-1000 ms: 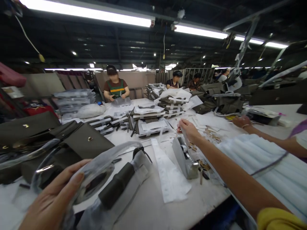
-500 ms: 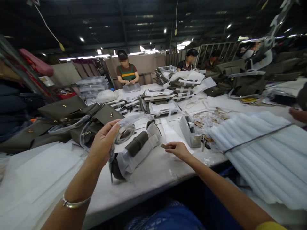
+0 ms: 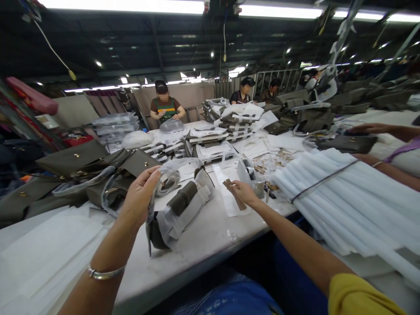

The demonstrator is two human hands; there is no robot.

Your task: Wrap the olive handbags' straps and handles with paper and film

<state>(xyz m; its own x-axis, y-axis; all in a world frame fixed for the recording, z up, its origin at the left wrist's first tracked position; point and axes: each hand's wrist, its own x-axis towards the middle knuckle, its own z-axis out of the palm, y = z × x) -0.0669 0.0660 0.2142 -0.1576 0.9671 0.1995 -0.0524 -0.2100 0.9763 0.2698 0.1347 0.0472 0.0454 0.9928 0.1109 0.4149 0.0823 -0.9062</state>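
Note:
My left hand is closed on the plastic-wrapped handle of a dark olive handbag. The handbag lies tilted on the white table, partly covered in white wrapping. My right hand pinches a narrow brown strip, with fingertips over part of it. Beneath the strip lies a long white sheet. A coiled, plastic-wrapped strap rests behind the handbag.
Olive bags pile up at left beside white sheets. A grey tape dispenser stands behind my right hand. Tied white foam rolls fill the right. Stacked bags stand farther back. A co-worker's arms reach in from the right.
My right hand has lifted slightly, and more of the brown strip shows. My left hand keeps its hold on the handle. The view has shifted, bringing a co-worker's arms into sight at right.

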